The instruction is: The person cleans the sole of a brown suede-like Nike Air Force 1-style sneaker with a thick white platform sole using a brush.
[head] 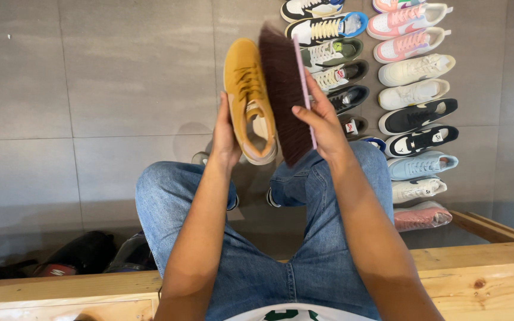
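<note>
My left hand (224, 134) grips a mustard-yellow suede sneaker (247, 98) from the side, holding it up with the toe pointing away and the laces showing. My right hand (323, 122) holds a large brush (285, 89) with dark brown bristles and a pink back. The bristles press against the sneaker's right side. Both hands are raised above my knees, which are in blue jeans (251, 261).
Two rows of sneakers in many colours (414, 95) line the grey tiled floor (90, 89) at the right. I sit on a light wooden bench (483, 279). Dark bags (84, 252) lie on the floor at the lower left.
</note>
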